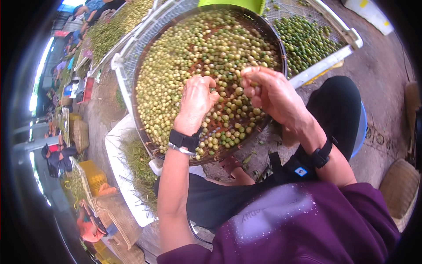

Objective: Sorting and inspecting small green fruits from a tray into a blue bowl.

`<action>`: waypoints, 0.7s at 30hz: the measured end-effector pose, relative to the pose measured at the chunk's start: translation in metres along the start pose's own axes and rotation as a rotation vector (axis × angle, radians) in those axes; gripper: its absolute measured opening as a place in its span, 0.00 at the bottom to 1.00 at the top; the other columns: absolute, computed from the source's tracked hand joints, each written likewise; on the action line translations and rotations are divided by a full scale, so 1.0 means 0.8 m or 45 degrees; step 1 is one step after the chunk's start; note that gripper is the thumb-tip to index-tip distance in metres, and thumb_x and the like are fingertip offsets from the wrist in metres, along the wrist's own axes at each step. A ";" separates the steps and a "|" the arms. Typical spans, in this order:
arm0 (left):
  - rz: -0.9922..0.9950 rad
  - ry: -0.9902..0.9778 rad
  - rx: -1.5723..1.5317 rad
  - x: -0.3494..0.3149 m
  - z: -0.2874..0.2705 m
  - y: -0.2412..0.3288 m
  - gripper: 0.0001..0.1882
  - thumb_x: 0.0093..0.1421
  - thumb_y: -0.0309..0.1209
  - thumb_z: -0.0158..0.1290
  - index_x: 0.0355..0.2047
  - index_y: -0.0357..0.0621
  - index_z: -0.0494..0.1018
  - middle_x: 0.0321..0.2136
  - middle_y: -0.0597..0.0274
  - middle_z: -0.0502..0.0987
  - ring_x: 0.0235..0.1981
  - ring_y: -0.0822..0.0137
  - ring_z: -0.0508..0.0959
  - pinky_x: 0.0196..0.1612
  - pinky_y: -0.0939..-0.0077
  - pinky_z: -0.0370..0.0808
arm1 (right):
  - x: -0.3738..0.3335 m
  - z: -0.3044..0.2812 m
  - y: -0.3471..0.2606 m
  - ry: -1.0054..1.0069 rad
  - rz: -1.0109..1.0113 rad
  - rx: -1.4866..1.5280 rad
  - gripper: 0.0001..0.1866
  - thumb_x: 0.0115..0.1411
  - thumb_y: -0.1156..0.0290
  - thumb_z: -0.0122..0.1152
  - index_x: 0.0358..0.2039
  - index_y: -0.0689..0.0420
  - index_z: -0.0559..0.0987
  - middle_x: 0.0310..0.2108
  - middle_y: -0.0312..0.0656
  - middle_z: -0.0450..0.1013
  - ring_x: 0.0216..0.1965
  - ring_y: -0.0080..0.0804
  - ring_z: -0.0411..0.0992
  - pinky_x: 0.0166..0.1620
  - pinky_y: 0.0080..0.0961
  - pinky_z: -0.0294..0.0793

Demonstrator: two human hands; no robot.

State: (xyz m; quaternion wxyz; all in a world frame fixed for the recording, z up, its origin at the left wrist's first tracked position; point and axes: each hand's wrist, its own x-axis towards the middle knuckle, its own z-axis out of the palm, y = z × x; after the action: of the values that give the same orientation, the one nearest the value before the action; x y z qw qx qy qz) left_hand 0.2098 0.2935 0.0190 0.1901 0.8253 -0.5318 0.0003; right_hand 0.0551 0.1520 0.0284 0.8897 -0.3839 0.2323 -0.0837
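Small round yellow-green fruits (171,75) fill a wide, dark-rimmed round basket tray (137,66) in front of me. Over its near middle, my left hand (196,97) has its fingers curled inward, thumb against forefinger; whatever lies between them is hidden. To its right, my right hand (273,90) hovers above the fruits with thumb and fingertips pinched together, and I cannot make out what is in them. Reddish-brown patches of the tray's bottom show through gaps between the fruits. The two hands are apart.
Darker green fruits (303,44) lie on a white-framed mesh rack (325,66) beyond the tray. A bright green scoop-like piece (233,4) touches the far rim. At left stands a white box (116,145) of green stalks (140,167). Other people work far left.
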 end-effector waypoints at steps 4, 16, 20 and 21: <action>-0.378 0.079 -0.566 -0.009 -0.027 0.040 0.08 0.48 0.23 0.60 0.31 0.39 0.78 0.26 0.65 0.78 0.26 0.78 0.76 0.30 0.84 0.74 | -0.006 0.007 0.014 -0.007 0.034 -0.283 0.19 0.63 0.58 0.46 0.43 0.61 0.73 0.31 0.35 0.69 0.30 0.20 0.67 0.31 0.17 0.68; -0.623 -0.346 0.293 -0.004 -0.025 -0.074 0.37 0.59 0.58 0.41 0.64 0.57 0.51 0.66 0.51 0.41 0.67 0.48 0.40 0.62 0.37 0.43 | 0.001 0.025 0.024 -0.052 0.092 -0.484 0.16 0.61 0.63 0.48 0.42 0.59 0.75 0.29 0.35 0.68 0.29 0.22 0.65 0.29 0.20 0.66; -0.853 -0.530 0.221 -0.034 -0.034 -0.118 0.37 0.60 0.58 0.38 0.66 0.60 0.45 0.67 0.51 0.39 0.67 0.48 0.38 0.61 0.34 0.42 | 0.001 0.026 0.028 -0.058 0.049 -0.415 0.12 0.61 0.65 0.49 0.39 0.58 0.75 0.25 0.31 0.66 0.25 0.17 0.61 0.25 0.16 0.60; -0.736 -0.507 0.186 -0.057 -0.030 -0.137 0.38 0.60 0.58 0.38 0.66 0.58 0.45 0.67 0.50 0.39 0.67 0.47 0.39 0.61 0.35 0.43 | -0.001 0.033 0.028 -0.077 0.046 -0.357 0.10 0.62 0.65 0.50 0.37 0.57 0.75 0.23 0.28 0.64 0.22 0.14 0.58 0.23 0.13 0.55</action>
State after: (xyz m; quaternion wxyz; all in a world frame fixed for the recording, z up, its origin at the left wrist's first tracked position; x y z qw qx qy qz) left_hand 0.2906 0.3811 -0.0019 0.0153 0.9369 -0.3014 -0.1764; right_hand 0.0661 0.1848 0.0281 0.8352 -0.5027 0.2218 -0.0226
